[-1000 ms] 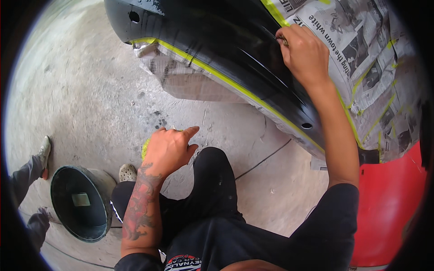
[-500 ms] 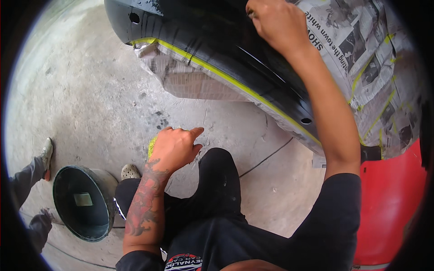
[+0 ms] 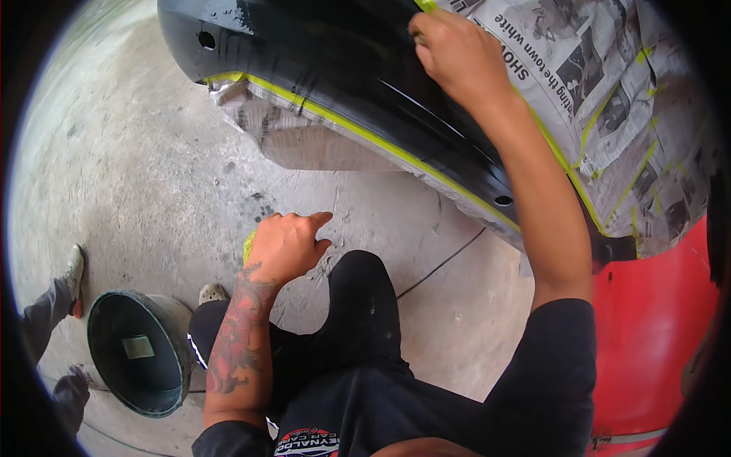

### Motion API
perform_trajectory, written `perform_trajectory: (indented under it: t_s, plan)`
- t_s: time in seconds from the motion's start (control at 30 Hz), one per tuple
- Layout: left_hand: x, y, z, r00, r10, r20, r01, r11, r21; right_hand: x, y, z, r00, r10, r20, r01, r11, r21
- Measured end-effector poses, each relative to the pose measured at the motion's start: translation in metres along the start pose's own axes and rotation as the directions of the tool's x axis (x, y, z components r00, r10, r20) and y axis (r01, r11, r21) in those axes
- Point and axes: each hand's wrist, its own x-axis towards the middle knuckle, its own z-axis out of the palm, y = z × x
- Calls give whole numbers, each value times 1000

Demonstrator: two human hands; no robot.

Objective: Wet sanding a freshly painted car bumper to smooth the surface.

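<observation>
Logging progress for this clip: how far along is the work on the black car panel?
Done: the black panel looks glossy and wet, and newspaper masking with yellow-green tape borders it. In hand: the right hand presses on the panel's upper edge by the tape; the left hand holds something yellow-green near the knee. Left: all masking is still on, over the red bodywork.

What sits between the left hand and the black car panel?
In the head view, only bare concrete floor and newspaper masking edged with yellow-green tape separate the left hand from the black panel.
</observation>
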Motion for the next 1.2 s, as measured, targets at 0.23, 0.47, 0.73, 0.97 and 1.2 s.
perform_trajectory:
  t_s: [0.23, 0.47, 0.73, 0.97, 1.2]
  plan:
    - [2, 5, -17, 999, -38, 10, 38, 999, 22, -22, 17, -7, 1000, 0, 10, -1, 995, 99]
    - [4, -10, -28, 989, -148, 22, 146, 925, -350, -10, 5, -1, 999, -3, -52, 8, 996, 93]
    - [-32, -19, -148, 699, -384, -604, -285, 625, -727, -205, 19, -109, 829, 558, 37, -488, 688, 537]
    - [110, 69, -235, 758, -13, -653, -212, 941, -264, -377, -81, -68, 68, 587, 806, -158, -792, 590]
    - [164, 112, -161, 955, 125, -271, 56, 817, 574, -387, -125, -67, 205, 338, 919, -420, -817, 394]
